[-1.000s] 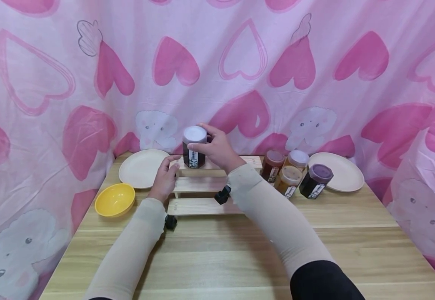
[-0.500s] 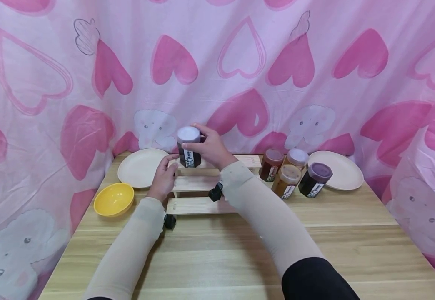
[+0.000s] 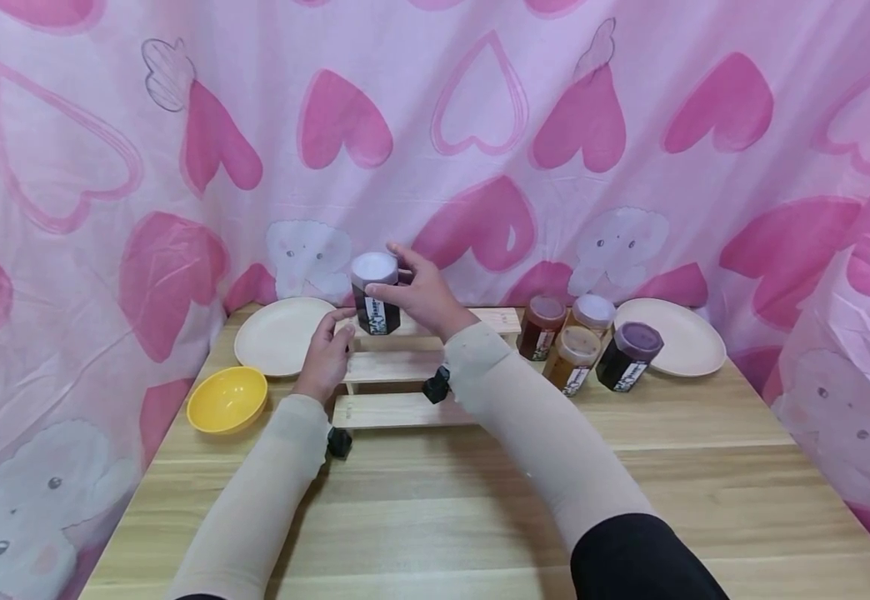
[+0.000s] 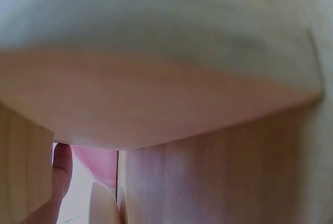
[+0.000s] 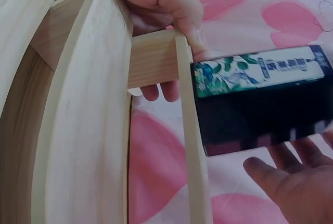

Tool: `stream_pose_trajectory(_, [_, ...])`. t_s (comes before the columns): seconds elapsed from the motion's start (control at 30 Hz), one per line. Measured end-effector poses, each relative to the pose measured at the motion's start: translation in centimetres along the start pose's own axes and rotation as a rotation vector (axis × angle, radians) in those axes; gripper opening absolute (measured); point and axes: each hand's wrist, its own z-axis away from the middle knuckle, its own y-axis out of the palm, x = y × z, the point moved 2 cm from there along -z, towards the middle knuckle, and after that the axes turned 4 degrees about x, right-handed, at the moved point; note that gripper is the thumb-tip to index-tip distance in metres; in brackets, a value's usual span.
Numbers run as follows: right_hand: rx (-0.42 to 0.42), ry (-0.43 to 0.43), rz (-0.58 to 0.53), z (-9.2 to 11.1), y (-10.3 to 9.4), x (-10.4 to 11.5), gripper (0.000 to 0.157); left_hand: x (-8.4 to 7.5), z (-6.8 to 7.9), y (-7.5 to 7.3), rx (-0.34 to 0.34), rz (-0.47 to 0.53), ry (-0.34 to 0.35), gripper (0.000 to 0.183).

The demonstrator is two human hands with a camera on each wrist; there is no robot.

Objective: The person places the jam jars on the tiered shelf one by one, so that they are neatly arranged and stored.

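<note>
A dark jar with a white lid (image 3: 375, 292) stands upright on the left end of the top step of a three-tier wooden rack (image 3: 393, 367). My right hand (image 3: 426, 296) is beside the jar, its fingers and thumb spread and loose. In the right wrist view, a gap shows between the thumb of the right hand (image 5: 302, 182) and the dark jar (image 5: 265, 104). My left hand (image 3: 326, 354) grips the rack's left end, thumb near the jar's base and fingertips showing under the top plank. The left wrist view is mostly filled by the rack's blurred wood (image 4: 218, 172).
Right of the rack stand several lidded jars: a red-brown one (image 3: 542, 327), an amber one (image 3: 573, 360), a white-lidded one (image 3: 594, 312) and a purple-lidded one (image 3: 630, 357). A plate (image 3: 693, 337) lies behind them. At left are another plate (image 3: 277, 337) and a yellow bowl (image 3: 227, 400).
The jar has shifted a little left along the top step. My right hand followed it, and its fingers have since loosened from the jar. The left hand has stayed on the rack.
</note>
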Motion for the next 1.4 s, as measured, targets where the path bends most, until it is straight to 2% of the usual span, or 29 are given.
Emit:
stream_pose_trajectory(0.3, [-0.031,-0.030,0.010,2.8,-2.7,0.1,0.084,0.1,0.0,0.1,-0.017,0.032,0.025,0.039])
stream_pose_trajectory(0.53, [-0.045,-0.044,0.049,5.7,-4.8,-0.2,0.075,0.4,0.1,0.0,-0.025,0.037,0.015,0.038])
stream_pose_trajectory(0.77, [-0.072,-0.040,-0.015,9.2,-7.6,-0.8,0.069,0.3,0.2,-0.1,-0.016,0.041,0.015,0.040])
stream_pose_trajectory(1.0, [-0.176,-0.060,-0.043,12.5,-10.7,-1.7,0.065,0.3,-0.1,-0.1,-0.015,0.021,0.023,0.040])
stream_pose_trajectory(1.23, [-0.259,-0.010,-0.054,15.4,-14.3,-2.3,0.061,3.1,-2.1,-0.4,-0.025,0.025,0.009,0.040])
stream_pose_trajectory(1.4, [-0.358,-0.057,-0.089,17.3,-17.1,-2.6,0.058,3.7,-2.3,-0.3,-0.035,0.025,0.045,0.039])
